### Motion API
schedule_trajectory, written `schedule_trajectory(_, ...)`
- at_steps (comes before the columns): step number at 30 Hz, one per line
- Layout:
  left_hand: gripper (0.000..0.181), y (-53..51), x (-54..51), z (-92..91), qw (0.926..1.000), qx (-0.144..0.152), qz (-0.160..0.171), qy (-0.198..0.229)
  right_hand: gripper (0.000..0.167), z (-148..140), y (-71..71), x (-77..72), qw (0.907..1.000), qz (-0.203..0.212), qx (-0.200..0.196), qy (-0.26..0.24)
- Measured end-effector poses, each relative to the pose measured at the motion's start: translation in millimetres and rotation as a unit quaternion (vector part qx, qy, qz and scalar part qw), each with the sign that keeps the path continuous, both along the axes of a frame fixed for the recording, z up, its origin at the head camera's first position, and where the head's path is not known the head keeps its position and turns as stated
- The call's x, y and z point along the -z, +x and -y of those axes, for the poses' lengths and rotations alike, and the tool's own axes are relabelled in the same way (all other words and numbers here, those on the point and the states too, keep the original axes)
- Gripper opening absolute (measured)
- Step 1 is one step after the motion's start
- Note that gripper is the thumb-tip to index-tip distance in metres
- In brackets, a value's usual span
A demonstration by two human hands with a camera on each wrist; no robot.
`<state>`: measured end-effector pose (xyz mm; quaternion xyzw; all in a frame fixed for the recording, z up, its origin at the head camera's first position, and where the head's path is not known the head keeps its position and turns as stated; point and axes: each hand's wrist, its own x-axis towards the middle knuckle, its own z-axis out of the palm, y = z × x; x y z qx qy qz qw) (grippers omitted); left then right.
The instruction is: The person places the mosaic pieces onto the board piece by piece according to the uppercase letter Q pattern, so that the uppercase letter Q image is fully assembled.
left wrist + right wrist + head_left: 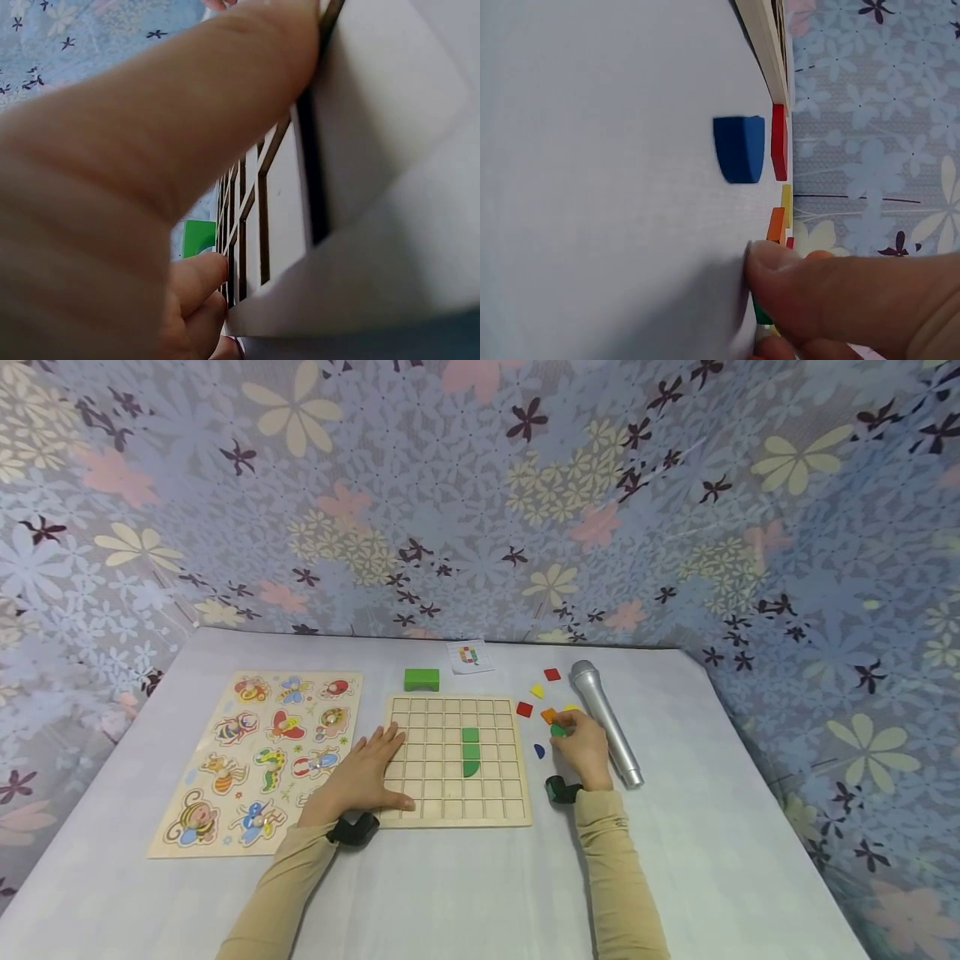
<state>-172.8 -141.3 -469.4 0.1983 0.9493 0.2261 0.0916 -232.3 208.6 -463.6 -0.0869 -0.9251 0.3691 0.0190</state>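
A pale-covered counter (435, 893) is carrying everything. At the left, an insect puzzle board (195, 768) is lying close beside the left hand's forearm, so a sideways swing could be nudging it. In the middle, a grid board (435, 789) is lying flat; any tug at its left side could be skewing it.

A silver microphone (609, 718) is lying just right of the right hand. Its barrel is looking round, so a bumping knuckle could be setting it rolling.

The left hand (365, 774) is resting on the grid board's left side, fingers spread and gripping nothing; uneven pressure there could be tipping or sliding the board. The right hand (583, 747) is pinching a small green piece between thumb and fingers, right of the board.

Beyond the board, a picture card (470, 657) and a green block (422, 679) are sitting apart from both hands. Three green tiles (470, 752) are lying in one column of the grid, and a jolt could be shifting them.

The held green piece (558, 730) is partly hiding under the fingertips; being so small, it could be slipping. An orange piece (549, 716) and a blue piece (539, 750) are lying near enough for a sweeping finger to be knocking them.
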Motion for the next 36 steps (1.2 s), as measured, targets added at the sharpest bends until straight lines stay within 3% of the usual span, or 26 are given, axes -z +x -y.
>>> schedule_trajectory(9,0.111,0.1,-0.7,-0.8,1.0,-0.002,-0.003,-0.004,0.034,1,-3.6,3.1,0.9998,-0.002,-0.021,0.006)
schedule_trajectory(17,0.111,0.2,-0.9,-0.9,1.0,-0.002,0.0,-0.004,0.023,15,-3.3,-0.9,0.9964,-0.003,-0.042,-0.074)
schedule_trajectory(20,0.111,-0.1,-1.0,-0.8,1.0,-0.002,-0.001,-0.005,0.024,31,-2.0,-2.4,0.9901,0.012,-0.07,-0.121)
schedule_trajectory(25,0.111,-0.6,-1.4,-1.1,1.0,-0.002,0.003,-0.005,0.023,65,7.2,-2.6,0.97,0.037,-0.114,-0.212)
schedule_trajectory(27,0.111,-0.7,-1.5,-1.2,1.0,-0.003,0.004,-0.005,0.021,78,12.5,-2.0,0.9643,0.041,-0.131,-0.227)
schedule_trajectory(30,0.111,-0.6,-1.7,-1.2,1.0,-0.004,0.003,-0.005,0.017,95,21.4,-3.8,0.9616,0.045,-0.166,-0.214)
schedule_trajectory(36,0.111,0.2,-1.7,-1.1,1.0,-0.005,0.003,-0.001,0.009,116,35.2,-6.0,0.9677,0.039,-0.219,-0.119)
